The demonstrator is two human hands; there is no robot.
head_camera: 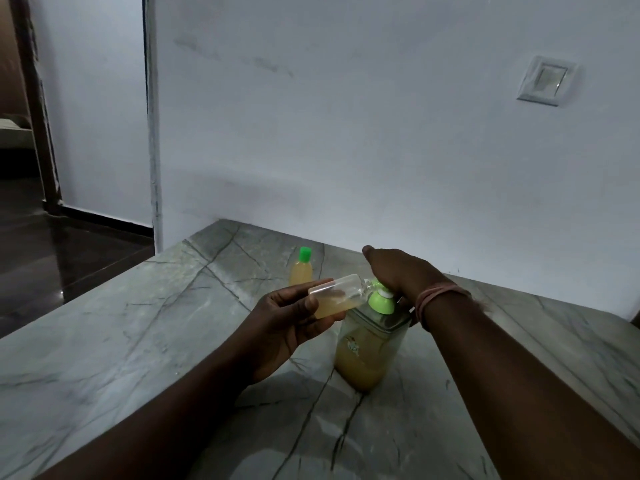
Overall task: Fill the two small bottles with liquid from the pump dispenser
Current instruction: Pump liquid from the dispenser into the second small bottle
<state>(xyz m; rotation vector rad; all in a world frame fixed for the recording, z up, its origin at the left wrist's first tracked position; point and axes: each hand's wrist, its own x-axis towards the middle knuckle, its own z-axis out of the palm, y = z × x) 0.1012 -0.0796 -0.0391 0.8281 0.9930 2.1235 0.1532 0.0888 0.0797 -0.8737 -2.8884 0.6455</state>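
The pump dispenser (367,351) is a clear square bottle holding yellow liquid, with a green pump on top, standing mid-table. My right hand (401,271) lies over the pump head, palm down; its fingers are hidden from view. My left hand (280,327) grips a small clear bottle (337,296), tilted almost on its side, mouth against the pump spout. That bottle is partly filled with yellow liquid and has no cap on. Behind it stands a second small bottle (301,273), upright, full of yellow liquid, closed with a green cap.
The grey marble tabletop (138,323) meets a white wall behind and ends in an edge on the left, beyond which lies dark floor. A wall switch (545,81) is mounted at the upper right. A thread band circles my right wrist.
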